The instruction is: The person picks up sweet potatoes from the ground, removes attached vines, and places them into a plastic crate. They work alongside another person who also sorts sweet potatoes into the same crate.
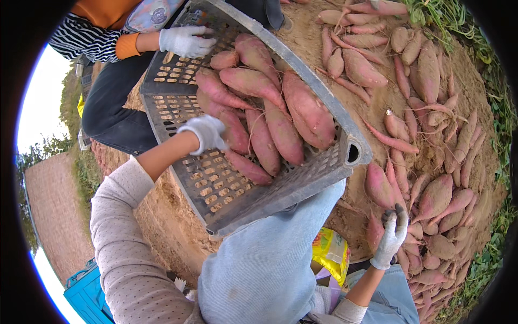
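My left hand, in a pale knitted glove, is over the dark plastic crate, beside the sweet potatoes in it; its fingers are apart and it seems to hold nothing. The crate stands tilted near my bent knee, with several large reddish sweet potatoes inside. My right hand, gloved and with dark fingertips, is at the ground pile on the right. Its fingers reach the lower end of a sweet potato; whether they grip it is hidden. A co-worker's gloved hand rests at the crate's far left side.
Many soil-covered sweet potatoes lie on loose soil at the right, with green vines along the edge. A yellow plastic bag lies by my legs. The co-worker's knee is beside the crate. A blue metal object stands lower left.
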A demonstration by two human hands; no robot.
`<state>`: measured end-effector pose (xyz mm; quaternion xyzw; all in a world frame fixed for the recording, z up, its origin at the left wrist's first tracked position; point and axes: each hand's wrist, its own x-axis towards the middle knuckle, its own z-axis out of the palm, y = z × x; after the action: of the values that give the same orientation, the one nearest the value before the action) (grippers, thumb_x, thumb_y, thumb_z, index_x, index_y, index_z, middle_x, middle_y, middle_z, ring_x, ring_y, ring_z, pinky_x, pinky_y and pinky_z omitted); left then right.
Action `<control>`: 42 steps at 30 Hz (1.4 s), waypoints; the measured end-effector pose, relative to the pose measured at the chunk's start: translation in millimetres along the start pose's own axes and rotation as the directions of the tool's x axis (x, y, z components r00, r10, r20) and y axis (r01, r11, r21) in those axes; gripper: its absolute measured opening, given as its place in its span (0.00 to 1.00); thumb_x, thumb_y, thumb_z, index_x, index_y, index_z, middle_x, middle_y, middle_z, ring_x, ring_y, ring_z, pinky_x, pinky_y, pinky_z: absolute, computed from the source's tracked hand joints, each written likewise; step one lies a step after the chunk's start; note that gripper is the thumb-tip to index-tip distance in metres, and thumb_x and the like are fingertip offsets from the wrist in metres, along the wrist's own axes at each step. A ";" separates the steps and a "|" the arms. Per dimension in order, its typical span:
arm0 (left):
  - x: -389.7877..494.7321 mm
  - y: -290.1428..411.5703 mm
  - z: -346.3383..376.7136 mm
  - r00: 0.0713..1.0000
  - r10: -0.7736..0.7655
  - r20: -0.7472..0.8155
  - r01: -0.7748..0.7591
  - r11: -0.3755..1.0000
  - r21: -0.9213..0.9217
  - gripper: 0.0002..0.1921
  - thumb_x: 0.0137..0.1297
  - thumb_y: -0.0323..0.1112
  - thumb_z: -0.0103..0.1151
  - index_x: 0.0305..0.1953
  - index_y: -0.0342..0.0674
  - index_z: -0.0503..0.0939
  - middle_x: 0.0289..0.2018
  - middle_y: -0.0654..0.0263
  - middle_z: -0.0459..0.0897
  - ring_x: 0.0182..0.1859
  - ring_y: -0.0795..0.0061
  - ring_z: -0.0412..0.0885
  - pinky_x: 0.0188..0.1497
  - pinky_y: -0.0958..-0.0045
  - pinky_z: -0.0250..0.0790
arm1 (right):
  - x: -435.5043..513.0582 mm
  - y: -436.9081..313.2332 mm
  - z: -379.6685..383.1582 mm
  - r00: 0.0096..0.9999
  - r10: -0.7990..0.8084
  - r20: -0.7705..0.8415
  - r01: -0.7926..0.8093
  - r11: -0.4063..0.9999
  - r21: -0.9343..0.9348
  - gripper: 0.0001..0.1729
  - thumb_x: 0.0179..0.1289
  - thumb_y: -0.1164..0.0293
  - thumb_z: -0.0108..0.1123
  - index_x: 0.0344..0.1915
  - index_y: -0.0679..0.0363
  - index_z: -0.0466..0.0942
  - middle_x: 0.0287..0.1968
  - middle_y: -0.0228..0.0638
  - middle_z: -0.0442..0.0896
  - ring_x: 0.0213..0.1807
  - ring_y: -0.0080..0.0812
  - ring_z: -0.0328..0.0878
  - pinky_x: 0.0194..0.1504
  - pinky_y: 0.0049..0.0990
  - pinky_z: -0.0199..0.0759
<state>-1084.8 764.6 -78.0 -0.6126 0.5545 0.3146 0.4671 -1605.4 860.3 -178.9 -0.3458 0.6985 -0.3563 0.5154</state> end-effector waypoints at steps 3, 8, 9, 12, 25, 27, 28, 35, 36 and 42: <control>4.7 11.1 46.6 0.842 0.522 -0.137 -0.516 0.853 0.079 0.28 0.53 0.48 0.70 0.53 0.40 0.80 0.44 0.53 0.84 0.49 0.54 0.84 0.50 0.54 0.76 | 3.4 3.4 -0.1 1.000 0.004 0.019 -0.003 0.999 -0.037 0.19 0.75 0.74 0.54 0.62 0.71 0.73 0.49 0.35 0.80 0.47 0.25 0.76 0.55 0.27 0.72; 31.3 52.2 104.0 0.720 0.653 -0.234 -0.555 0.745 0.371 0.24 0.51 0.44 0.70 0.48 0.43 0.78 0.42 0.61 0.78 0.42 0.59 0.80 0.44 0.56 0.72 | 1.9 -4.6 4.7 0.998 -0.034 0.057 0.036 0.999 -0.034 0.18 0.76 0.75 0.54 0.61 0.71 0.73 0.47 0.34 0.80 0.46 0.25 0.76 0.54 0.26 0.72; 33.8 54.6 106.4 0.731 0.647 -0.215 -0.550 0.746 0.374 0.23 0.51 0.44 0.70 0.47 0.43 0.77 0.41 0.61 0.78 0.41 0.59 0.79 0.44 0.56 0.72 | 1.5 -7.3 6.6 0.998 -0.034 0.052 0.036 0.999 -0.040 0.18 0.76 0.75 0.54 0.61 0.71 0.73 0.46 0.34 0.80 0.46 0.25 0.76 0.54 0.26 0.72; 31.9 52.1 96.6 0.730 0.660 -0.180 -0.602 0.745 0.289 0.23 0.52 0.44 0.71 0.48 0.42 0.78 0.43 0.60 0.80 0.45 0.58 0.80 0.47 0.56 0.73 | 2.2 -14.1 11.5 0.999 -0.029 0.038 0.030 0.999 -0.037 0.18 0.76 0.75 0.53 0.61 0.70 0.73 0.46 0.34 0.80 0.45 0.24 0.76 0.53 0.26 0.72; 34.4 41.5 101.6 0.713 0.672 -0.203 -0.647 0.741 0.180 0.18 0.51 0.44 0.70 0.41 0.44 0.81 0.42 0.64 0.84 0.47 0.61 0.83 0.48 0.59 0.76 | -12.5 0.9 22.7 0.986 0.014 0.164 -0.010 1.000 -0.021 0.19 0.76 0.73 0.53 0.61 0.71 0.73 0.44 0.34 0.81 0.42 0.23 0.76 0.50 0.25 0.73; 36.5 45.2 99.3 0.708 0.667 -0.234 -0.633 0.745 0.210 0.20 0.50 0.46 0.70 0.42 0.44 0.81 0.42 0.64 0.84 0.47 0.61 0.83 0.49 0.60 0.76 | -9.5 0.9 21.8 0.983 0.047 0.178 -0.047 0.999 -0.003 0.18 0.75 0.74 0.54 0.61 0.70 0.73 0.44 0.34 0.81 0.44 0.23 0.76 0.50 0.25 0.74; 38.1 46.6 98.6 0.692 0.678 -0.248 -0.637 0.736 0.229 0.21 0.49 0.46 0.70 0.43 0.44 0.81 0.42 0.63 0.84 0.47 0.61 0.82 0.49 0.60 0.76 | -7.5 1.3 21.4 0.984 0.065 0.168 -0.067 0.998 0.001 0.18 0.75 0.74 0.54 0.60 0.69 0.73 0.45 0.34 0.81 0.44 0.23 0.76 0.51 0.25 0.74; 16.8 66.2 71.5 0.767 0.604 -0.215 -0.548 0.792 0.268 0.20 0.53 0.52 0.69 0.38 0.42 0.84 0.37 0.60 0.85 0.45 0.58 0.82 0.49 0.59 0.75 | 32.5 -9.5 -7.6 0.887 -0.387 0.251 0.422 0.460 -0.781 0.38 0.51 0.61 0.75 0.61 0.64 0.73 0.58 0.48 0.77 0.61 0.49 0.71 0.63 0.45 0.65; 7.2 74.9 56.1 0.793 0.581 -0.182 -0.530 0.806 0.263 0.21 0.53 0.50 0.68 0.43 0.42 0.84 0.40 0.60 0.84 0.46 0.58 0.82 0.49 0.59 0.74 | 37.9 -4.4 -15.2 0.888 -0.317 0.332 0.453 0.483 -0.750 0.44 0.45 0.57 0.78 0.61 0.63 0.73 0.60 0.50 0.75 0.63 0.54 0.68 0.65 0.47 0.62; -35.3 102.7 13.7 0.648 0.639 -0.414 -0.666 0.739 0.099 0.22 0.62 0.46 0.64 0.51 0.38 0.79 0.42 0.57 0.83 0.47 0.54 0.81 0.49 0.57 0.74 | 49.5 -10.5 36.4 0.856 -0.366 0.365 0.495 0.380 -0.781 0.47 0.41 0.53 0.79 0.62 0.59 0.73 0.56 0.44 0.75 0.58 0.51 0.70 0.61 0.47 0.65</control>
<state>-1189.6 796.2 -74.1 -0.4387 0.8145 0.3387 0.1719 -1580.3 807.8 -201.2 -0.7450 0.6302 -0.0625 0.2099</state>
